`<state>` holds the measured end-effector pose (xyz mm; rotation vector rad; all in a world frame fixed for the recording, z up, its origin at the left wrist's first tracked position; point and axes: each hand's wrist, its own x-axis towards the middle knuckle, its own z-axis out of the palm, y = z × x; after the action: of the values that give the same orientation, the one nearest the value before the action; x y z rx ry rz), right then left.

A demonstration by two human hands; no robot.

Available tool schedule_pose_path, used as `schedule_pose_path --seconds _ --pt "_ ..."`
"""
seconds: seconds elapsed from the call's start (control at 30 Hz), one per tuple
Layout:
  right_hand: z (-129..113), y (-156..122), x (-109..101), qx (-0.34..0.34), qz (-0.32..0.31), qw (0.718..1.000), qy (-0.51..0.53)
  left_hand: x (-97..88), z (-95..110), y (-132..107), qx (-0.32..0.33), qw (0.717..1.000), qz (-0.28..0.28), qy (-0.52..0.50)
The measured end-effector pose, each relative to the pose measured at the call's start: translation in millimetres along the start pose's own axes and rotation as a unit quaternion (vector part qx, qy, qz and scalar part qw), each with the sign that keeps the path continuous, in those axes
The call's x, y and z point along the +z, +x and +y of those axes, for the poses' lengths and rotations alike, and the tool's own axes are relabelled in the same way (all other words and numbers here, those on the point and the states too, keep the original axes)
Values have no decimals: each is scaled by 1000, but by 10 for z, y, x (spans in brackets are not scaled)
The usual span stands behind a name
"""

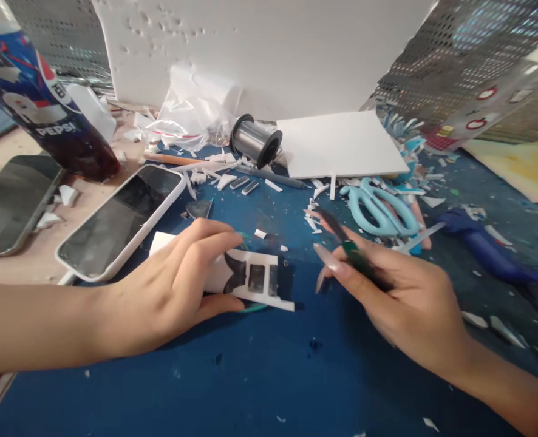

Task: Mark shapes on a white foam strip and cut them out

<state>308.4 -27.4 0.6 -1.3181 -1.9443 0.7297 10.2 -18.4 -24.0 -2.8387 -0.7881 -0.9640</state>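
Note:
My left hand (173,285) grips a small white model piece (269,297) by its long sides, thumb at the near side and fingers over the far side. Dark grey patches and a square dark recess mark the end that sticks out; a curved green edge shows beneath it. Most of the piece's left part is hidden under my palm. Off to the right, my right hand (401,291) is closed around a slim dark green pen-like tool (355,258), held in the air apart from the piece. Motion blurs its tip, so its exact kind is unclear.
Light blue scissors (378,209), a wire spool (255,141) and a white board (342,145) lie behind. Two phones (118,224) and a Pepsi bottle (45,115) are at left, a blue glue gun (487,243) at right. White scraps litter the blue mat (251,376).

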Motion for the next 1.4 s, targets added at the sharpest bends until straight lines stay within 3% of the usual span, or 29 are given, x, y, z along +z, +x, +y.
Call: schedule_pose_path --seconds 0.13,0.27,0.37,0.63,0.97,1.4 --pt "-93 71 25 167 -76 971 154 43 0 22 26 999 34 -13" --pt "-172 235 190 245 -177 908 290 58 -10 43 24 998 45 -25" --pt "-205 323 295 300 -173 883 316 54 -22 45 19 998 60 -33" --pt "-196 366 316 312 -141 892 296 93 -38 -3 4 996 85 -41" --pt "-223 346 325 294 -126 913 253 84 -15 -42 -40 994 47 -89" --pt "-186 439 275 355 -83 892 267 76 -29 -72 -23 997 40 -64"
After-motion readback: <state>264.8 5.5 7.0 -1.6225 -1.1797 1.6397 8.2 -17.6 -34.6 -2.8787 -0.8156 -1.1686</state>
